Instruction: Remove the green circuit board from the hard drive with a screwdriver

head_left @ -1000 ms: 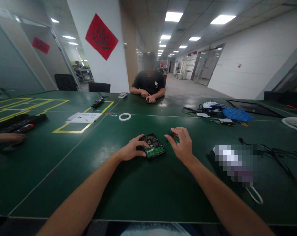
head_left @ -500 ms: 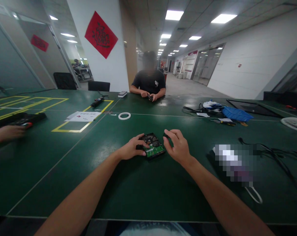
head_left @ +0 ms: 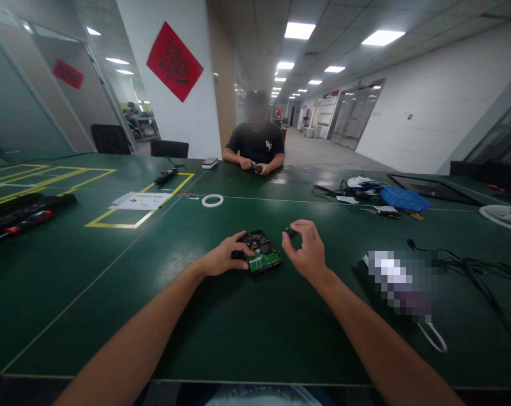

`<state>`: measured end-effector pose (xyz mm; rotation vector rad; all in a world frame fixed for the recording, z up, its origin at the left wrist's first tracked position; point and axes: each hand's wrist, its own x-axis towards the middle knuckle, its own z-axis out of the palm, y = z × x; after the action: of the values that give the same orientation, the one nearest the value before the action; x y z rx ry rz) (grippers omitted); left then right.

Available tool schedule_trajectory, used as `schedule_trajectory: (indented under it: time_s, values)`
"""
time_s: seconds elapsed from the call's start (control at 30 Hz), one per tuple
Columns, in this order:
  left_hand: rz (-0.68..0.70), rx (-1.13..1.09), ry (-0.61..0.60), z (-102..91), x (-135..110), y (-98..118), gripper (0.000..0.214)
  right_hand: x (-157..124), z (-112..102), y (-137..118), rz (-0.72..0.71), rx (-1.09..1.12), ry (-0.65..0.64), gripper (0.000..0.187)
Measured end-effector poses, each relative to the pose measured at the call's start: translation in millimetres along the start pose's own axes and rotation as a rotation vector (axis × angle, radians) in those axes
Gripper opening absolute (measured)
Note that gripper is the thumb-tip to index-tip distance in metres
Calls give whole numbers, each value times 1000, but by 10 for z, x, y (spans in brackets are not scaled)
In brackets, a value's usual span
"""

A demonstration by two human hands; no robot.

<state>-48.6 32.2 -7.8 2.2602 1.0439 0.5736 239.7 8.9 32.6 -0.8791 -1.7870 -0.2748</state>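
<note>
Left hand: the left hand (head_left: 223, 260) is lying at the centre of the frame and is gripping the left edge of the hard drive (head_left: 261, 256), with the fingers curled on it and pressing it down.
Right hand: the right hand (head_left: 308, 254) is hovering just right of the drive, and its thumb and fingers are pinching a small dark tool (head_left: 290, 232). It is perhaps a short screwdriver, but the view is too small to be sure.
Hard drive: it is lying flat on the table (head_left: 255, 338), in the centre of the frame, between the two hands, with the green circuit board facing up.
Progress: the board is sitting in place on the drive and no loose part is showing beside it, so the work on it is looking like it is in an early stage.
Surface: a wide dark green table is carrying yellow tape lines (head_left: 111, 225), a paper sheet (head_left: 143, 200) and a white tape ring (head_left: 213, 200) in the left middle of the frame, and a blue tray (head_left: 403, 198) and black cables (head_left: 470, 265) at the right.
Room: another person (head_left: 257, 148) is sitting at the far side, in the upper centre. A red paper sign (head_left: 174, 62) is hanging on the white wall at the upper left, and ceiling lights are running down a long corridor.
</note>
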Motion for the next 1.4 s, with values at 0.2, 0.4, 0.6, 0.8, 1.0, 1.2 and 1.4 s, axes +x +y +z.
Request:
schedule_trajectory:
  time_s: [0.2, 0.4, 0.6, 0.8, 1.0, 1.2, 1.4]
  values:
    - [-19, -1, -21, -23, -20, 22, 42, 23, -11, 15, -9, 59, -22, 21]
    - [-23, 12, -14, -27, -29, 5, 42, 4, -9, 30, -21, 45, -14, 28]
    - [-13, 29, -38, -31, -29, -7, 43, -65, 36, 44, 90, 71, -47, 35]
    - [-25, 27, -30, -21, -31, 2, 43, -64, 25, 47, 71, 32, -111, 38]
    - [-22, 13, -53, -27, -22, 7, 43, -47, 20, 91, 89, 92, -78, 37]
    - [-19, 8, -45, -30, -24, 17, 43, -67, 25, 57, 120, 103, -46, 36]
    - [-19, 19, -30, -19, -23, 4, 42, -43, 12, 20, 43, 65, -86, 37]
